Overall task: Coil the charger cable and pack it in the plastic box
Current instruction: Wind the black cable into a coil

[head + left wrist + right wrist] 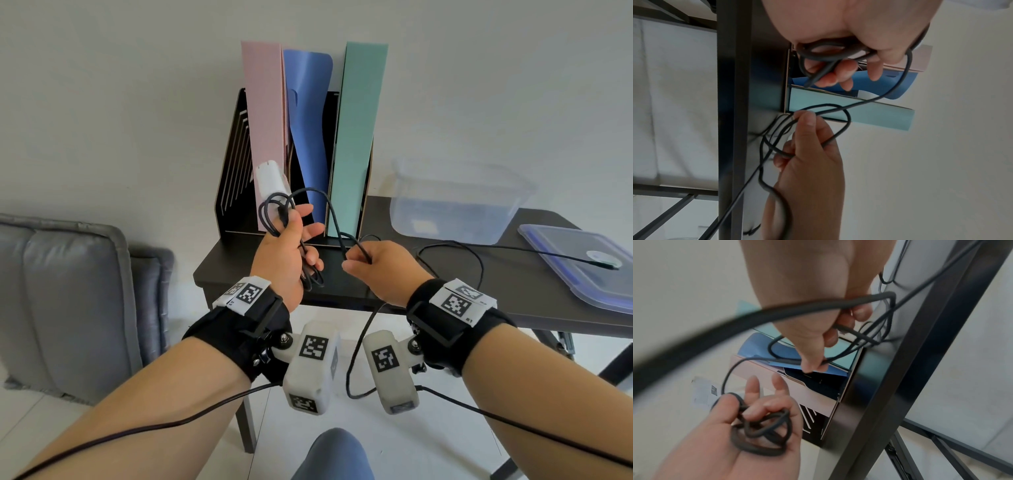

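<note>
a dark desk (445, 274) is set against a pale wall, with a file rack (236, 164) behind. several loops of the charger cable (274, 219) are held in the left hand (284, 253); the next stretch is pinched by the right hand (380, 270). the plastic box (459, 202) stands open nearby. the held loops could be sprung loose if the trailing slack is snagged on the desk edge.

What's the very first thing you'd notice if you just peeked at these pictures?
Two hands in the middle, winding a black charger cable: the left hand holds a bunch of loops, and the right hand pinches the next stretch. Behind them, pink, blue and green folders stand tall in a black rack. A clear plastic box waits open on the dark table's right.
</note>
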{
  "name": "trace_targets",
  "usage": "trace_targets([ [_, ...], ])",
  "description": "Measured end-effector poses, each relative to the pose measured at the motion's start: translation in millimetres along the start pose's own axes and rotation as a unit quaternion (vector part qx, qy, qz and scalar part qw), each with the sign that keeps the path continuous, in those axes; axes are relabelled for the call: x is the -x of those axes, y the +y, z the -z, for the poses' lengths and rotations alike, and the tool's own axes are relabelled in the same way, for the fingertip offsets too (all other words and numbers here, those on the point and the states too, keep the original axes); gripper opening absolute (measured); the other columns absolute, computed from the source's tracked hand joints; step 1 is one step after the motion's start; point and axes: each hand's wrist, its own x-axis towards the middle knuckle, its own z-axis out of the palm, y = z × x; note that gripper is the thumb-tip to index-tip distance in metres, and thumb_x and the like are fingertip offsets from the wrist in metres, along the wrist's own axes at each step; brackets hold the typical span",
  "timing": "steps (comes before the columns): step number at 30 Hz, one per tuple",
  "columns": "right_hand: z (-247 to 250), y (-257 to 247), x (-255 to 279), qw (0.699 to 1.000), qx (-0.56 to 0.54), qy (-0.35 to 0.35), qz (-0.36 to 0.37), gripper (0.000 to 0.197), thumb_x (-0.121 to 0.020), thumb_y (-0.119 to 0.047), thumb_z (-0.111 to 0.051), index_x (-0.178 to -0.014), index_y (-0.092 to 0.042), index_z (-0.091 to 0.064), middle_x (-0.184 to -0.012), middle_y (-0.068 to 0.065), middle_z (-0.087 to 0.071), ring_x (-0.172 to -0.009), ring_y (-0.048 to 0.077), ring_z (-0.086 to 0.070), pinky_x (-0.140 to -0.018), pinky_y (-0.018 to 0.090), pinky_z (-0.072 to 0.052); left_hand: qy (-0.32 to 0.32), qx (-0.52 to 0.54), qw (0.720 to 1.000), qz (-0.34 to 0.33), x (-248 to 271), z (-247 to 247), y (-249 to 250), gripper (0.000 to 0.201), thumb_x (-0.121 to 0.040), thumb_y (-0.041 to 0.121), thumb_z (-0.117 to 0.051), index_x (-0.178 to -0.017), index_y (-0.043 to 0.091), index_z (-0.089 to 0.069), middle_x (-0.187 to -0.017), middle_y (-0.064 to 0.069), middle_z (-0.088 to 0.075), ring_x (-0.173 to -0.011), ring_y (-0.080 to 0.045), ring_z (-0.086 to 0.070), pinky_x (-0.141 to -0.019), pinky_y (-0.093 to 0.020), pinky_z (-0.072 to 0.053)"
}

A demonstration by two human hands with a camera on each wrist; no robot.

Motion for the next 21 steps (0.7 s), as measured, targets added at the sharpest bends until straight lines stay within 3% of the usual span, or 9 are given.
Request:
trace_targets([
  [4, 2.5, -12.1, 5.8, 0.996, 0.015, -0.09, 0.015, 0.032, -0.088, -0.021, -0.055, -0.059, -0.017, -0.044, -0.056, -0.005, -0.038, -0.05, 0.011, -0.037, -0.058, 0.024, -0.037, 0.015, 0.0, 1.0, 0.019, -2.9, 2.3, -1.1, 0.018, -0.096, 0.032, -0.045, -0.103, 0.026, -0.061, -0.093, -0.008, -0.071, -0.04, -0.007, -0.038, -0.043, -0.023, -0.042],
  [8, 3.1, -19.5, 5.9, 0.99, 0.049, -0.132, 0.014, 0.036, -0.088, -0.023, -0.056, -0.055, -0.023, -0.042, -0.055, -0.005, -0.04, -0.051, 0.01, -0.039, -0.059, 0.024, -0.037, 0.001, -0.024, 1.0, -0.006, -2.1, 2.9, -5.6, 0.014, -0.09, 0.013, -0.057, -0.093, 0.026, -0.059, -0.083, -0.01, -0.069, -0.041, -0.009, -0.035, -0.047, -0.025, -0.038],
  [11, 0.3, -23.3, 8.1, 0.987, 0.064, -0.146, 0.025, 0.035, -0.09, -0.024, -0.055, -0.057, -0.026, -0.042, -0.057, -0.006, -0.042, -0.052, 0.008, -0.04, -0.056, 0.021, -0.035, 0.013, -0.086, 0.996, -0.022, -3.9, 6.6, -8.8, 0.02, -0.083, 0.008, -0.064, -0.082, 0.027, -0.061, -0.052, -0.005, -0.049, -0.039, -0.013, -0.037, -0.052, -0.028, -0.035],
  [13, -3.1, -22.9, 9.8, 0.988, 0.059, -0.139, 0.031, 0.032, -0.09, -0.025, -0.055, -0.06, -0.025, -0.044, -0.059, -0.006, -0.044, -0.054, 0.01, -0.041, -0.057, 0.023, -0.036, 0.018, -0.109, 0.994, -0.018, -5.3, 6.8, -8.9, 0.023, -0.083, 0.007, -0.063, -0.094, 0.027, -0.062, -0.042, 0.005, -0.041, -0.044, -0.013, -0.038, -0.052, -0.025, -0.037],
  [15, -6.0, -22.0, 11.6, 0.99, 0.049, -0.127, 0.031, 0.022, -0.089, -0.027, -0.056, -0.068, -0.02, -0.051, -0.063, -0.006, -0.046, -0.057, 0.01, -0.043, -0.059, 0.024, -0.038, 0.023, -0.114, 0.993, -0.013, -6.8, 6.5, -9.0, 0.032, -0.083, 0.005, -0.06, -0.108, 0.024, -0.059, -0.04, 0.01, -0.041, -0.049, -0.013, -0.039, -0.053, -0.025, -0.039],
  [18, -7.1, -21.1, 14.0, 0.994, 0.033, -0.103, 0.034, 0.018, -0.087, -0.029, -0.058, -0.083, -0.012, -0.061, -0.071, -0.003, -0.051, -0.062, 0.011, -0.047, -0.064, 0.025, -0.042, 0.032, -0.093, 0.995, -0.011, -8.2, 4.6, -7.8, 0.023, -0.085, 0.003, -0.056, -0.096, 0.023, -0.059, -0.039, 0.009, -0.043, -0.041, -0.009, -0.042, -0.052, -0.026, -0.039],
  [21, -6.6, -16.7, 16.9, 0.993, 0.019, -0.116, 0.031, 0.014, -0.083, -0.026, -0.064, -0.087, -0.012, -0.064, -0.075, -0.001, -0.058, -0.064, 0.014, -0.053, -0.065, 0.027, -0.049, 0.041, -0.035, 0.999, 0.005, -11.0, 3.4, -4.1, 0.009, -0.09, 0.012, -0.052, -0.09, 0.017, -0.059, -0.047, 0.009, -0.043, -0.041, -0.007, -0.036, -0.048, -0.024, -0.036],
])
